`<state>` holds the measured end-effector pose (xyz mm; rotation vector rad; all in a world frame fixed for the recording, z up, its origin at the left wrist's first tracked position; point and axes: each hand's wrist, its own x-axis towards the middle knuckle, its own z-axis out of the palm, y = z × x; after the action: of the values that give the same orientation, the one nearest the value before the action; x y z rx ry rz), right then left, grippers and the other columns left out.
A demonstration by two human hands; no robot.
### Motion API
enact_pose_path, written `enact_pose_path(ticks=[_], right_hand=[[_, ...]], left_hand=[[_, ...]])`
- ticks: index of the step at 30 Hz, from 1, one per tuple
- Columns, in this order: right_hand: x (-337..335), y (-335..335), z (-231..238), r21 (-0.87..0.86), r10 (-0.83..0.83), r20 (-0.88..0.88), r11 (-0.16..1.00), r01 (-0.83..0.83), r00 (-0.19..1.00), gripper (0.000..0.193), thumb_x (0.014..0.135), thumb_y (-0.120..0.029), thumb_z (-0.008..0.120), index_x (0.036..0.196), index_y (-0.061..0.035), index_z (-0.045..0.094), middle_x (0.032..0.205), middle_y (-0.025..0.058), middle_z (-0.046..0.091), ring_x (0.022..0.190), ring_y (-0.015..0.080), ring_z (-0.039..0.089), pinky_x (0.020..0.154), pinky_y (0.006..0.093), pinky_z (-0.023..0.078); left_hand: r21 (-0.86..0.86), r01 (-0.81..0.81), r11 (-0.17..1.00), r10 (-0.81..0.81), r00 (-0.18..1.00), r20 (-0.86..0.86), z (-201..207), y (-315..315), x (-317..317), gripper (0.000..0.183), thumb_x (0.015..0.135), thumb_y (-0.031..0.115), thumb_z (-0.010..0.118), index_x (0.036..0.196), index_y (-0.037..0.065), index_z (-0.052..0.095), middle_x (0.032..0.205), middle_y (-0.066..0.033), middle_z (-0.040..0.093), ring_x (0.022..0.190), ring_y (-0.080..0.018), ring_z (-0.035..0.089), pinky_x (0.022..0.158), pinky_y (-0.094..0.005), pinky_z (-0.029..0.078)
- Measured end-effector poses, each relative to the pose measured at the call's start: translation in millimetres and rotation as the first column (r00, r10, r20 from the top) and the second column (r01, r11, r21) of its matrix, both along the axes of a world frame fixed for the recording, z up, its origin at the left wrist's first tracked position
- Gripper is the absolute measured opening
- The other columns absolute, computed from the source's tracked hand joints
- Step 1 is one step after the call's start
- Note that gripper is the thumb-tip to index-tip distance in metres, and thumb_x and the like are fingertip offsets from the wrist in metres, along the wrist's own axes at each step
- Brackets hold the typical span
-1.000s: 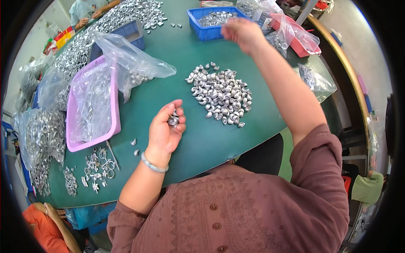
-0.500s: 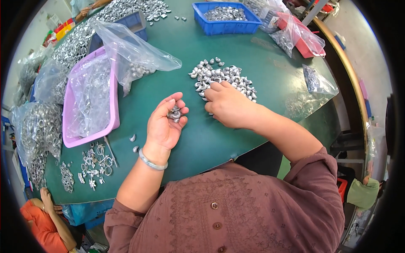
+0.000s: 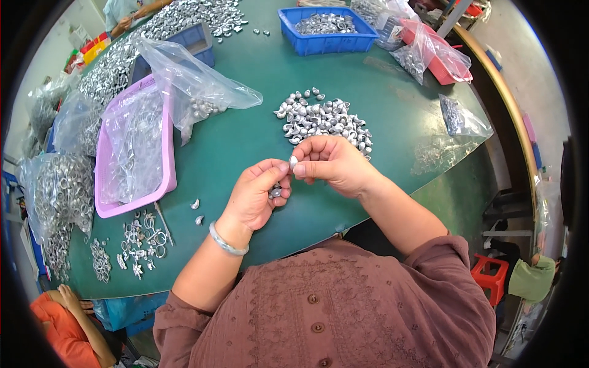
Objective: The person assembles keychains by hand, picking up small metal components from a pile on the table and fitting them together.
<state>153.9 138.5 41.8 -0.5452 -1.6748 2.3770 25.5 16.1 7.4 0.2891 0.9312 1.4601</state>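
A small silvery crescent-shaped metal piece (image 3: 293,162) is pinched between the thumb and index finger of my right hand (image 3: 331,164). My left hand (image 3: 254,193) has come close beside it, its thumb and fingertips near the piece. Several more silvery metal pieces (image 3: 275,191) lie cupped in my left palm, partly hidden by the curled fingers. Just beyond my hands a loose heap of the same crescent pieces (image 3: 328,119) spreads on the green table (image 3: 245,138). Two single crescent pieces (image 3: 197,211) lie left of my left wrist.
A pink-purple basket (image 3: 170,159) with clear bags stands at left, near silver ring-like pieces (image 3: 146,236). Blue tray (image 3: 328,44) of metal parts sits at the back, red tray (image 3: 432,58) at back right. Other people's hands show at the far left (image 3: 126,23) and near left (image 3: 70,300).
My right hand has left the heap and moved back toward my left hand with a crescent piece. My left hand has shifted right, its fingers curling closer together.
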Motion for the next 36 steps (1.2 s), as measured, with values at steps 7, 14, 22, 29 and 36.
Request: enact_pose_path(ticks=[7, 14, 22, 29, 36], right_hand=[[3, -7, -3, 0.074, -0.047, -0.08, 0.996, 0.053, 0.996, 0.01, 0.077, -0.004, 0.061, 0.086, -0.001, 0.058, 0.076, 0.0021, 0.058, 0.071, 0.0079, 0.054, 0.066, 0.0214, 0.045], [4, -10, -11, 0.162, -0.08, -0.14, 0.982, 0.102, 0.987, 0.009, 0.079, -0.002, 0.059, 0.087, 0.0, 0.056, 0.079, 0.0023, 0.058, 0.073, 0.0072, 0.055, 0.068, 0.0209, 0.045], [3, -14, -16, 0.226, -0.147, -0.169, 0.957, 0.184, 0.974, 0.01, 0.078, -0.002, 0.059, 0.087, 0.0001, 0.055, 0.079, 0.0023, 0.058, 0.072, 0.0065, 0.055, 0.066, 0.0196, 0.045], [3, -20, -14, 0.153, -0.173, -0.134, 0.969, 0.193, 0.976, 0.011, 0.08, -0.001, 0.055, 0.091, 0.0014, 0.056, 0.08, 0.0032, 0.059, 0.073, 0.007, 0.055, 0.068, 0.0208, 0.046], [5, -18, -13, 0.077, -0.154, -0.133, 0.983, 0.165, 0.979, 0.013, 0.082, -0.005, 0.053, 0.093, 0.0019, 0.057, 0.08, 0.0047, 0.061, 0.071, 0.0085, 0.056, 0.067, 0.022, 0.047]], left_hand=[[0.006, -0.014, 1.0, 0.014, 0.999, -0.033, 2, 0, 1, 0.01, 0.083, 0.016, 0.054, 0.083, 0.006, 0.056, 0.066, 0.0002, 0.05, 0.056, -0.0081, 0.044, 0.045, -0.0175, 0.032], [0.039, -0.033, 0.999, 0.036, 0.995, -0.089, 5, 0, 4, 0.013, 0.084, 0.016, 0.053, 0.09, 0.005, 0.058, 0.066, 0.0006, 0.049, 0.056, -0.0077, 0.043, 0.046, -0.0177, 0.031], [0.054, -0.085, 0.995, 0.095, 0.972, -0.216, 7, 1, 10, 0.019, 0.085, 0.018, 0.055, 0.097, 0.004, 0.059, 0.067, 0.0014, 0.049, 0.055, -0.0061, 0.042, 0.046, -0.0165, 0.031], [0.072, -0.154, 0.986, 0.166, 0.96, -0.224, 5, 2, 10, 0.018, 0.086, 0.016, 0.053, 0.097, 0.004, 0.06, 0.067, 0.0011, 0.052, 0.053, -0.0041, 0.041, 0.044, -0.0141, 0.031], [0.104, -0.149, 0.983, 0.171, 0.955, -0.242, 5, 1, 9, 0.019, 0.085, 0.02, 0.055, 0.094, 0.004, 0.061, 0.069, 0.0024, 0.055, 0.056, -0.003, 0.043, 0.047, -0.0149, 0.033]])
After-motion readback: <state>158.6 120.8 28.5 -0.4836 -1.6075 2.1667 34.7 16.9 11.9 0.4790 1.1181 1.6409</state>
